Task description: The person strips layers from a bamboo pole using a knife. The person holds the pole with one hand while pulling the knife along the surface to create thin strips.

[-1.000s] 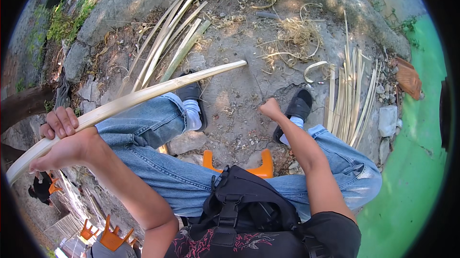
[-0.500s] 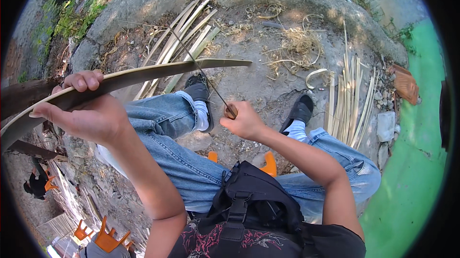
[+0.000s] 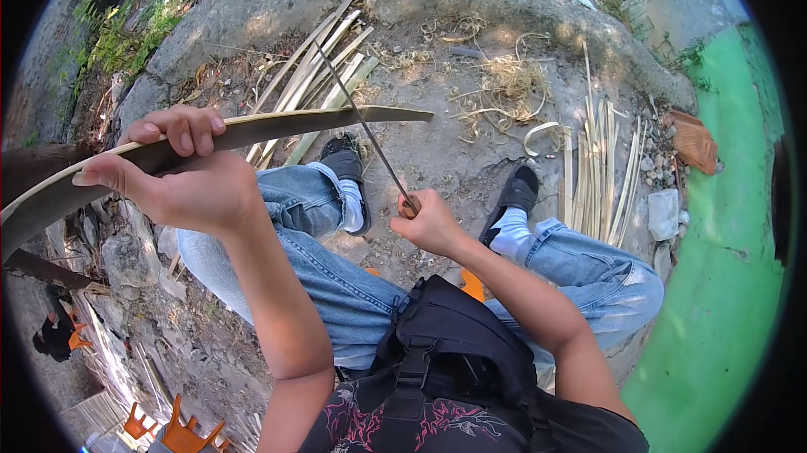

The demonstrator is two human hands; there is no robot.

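Pale tan bamboo strip [image 3: 277, 123], blue jeans [image 3: 336, 285], black bag [image 3: 454, 352], green floor [image 3: 723, 285]

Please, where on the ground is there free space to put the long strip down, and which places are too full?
Bare dirt lies between the shoes, up to the dry shavings. Crowded: the pile of strips beyond the left shoe, and the strip bundle beside the right shoe. The left hand holds the long strip; the right hand a thin blade.

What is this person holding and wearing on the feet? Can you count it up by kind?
Long bamboo strip in the left hand: 1
Thin-bladed knife in the right hand: 1
Black shoes: 2
White socks: 2
Total: 6
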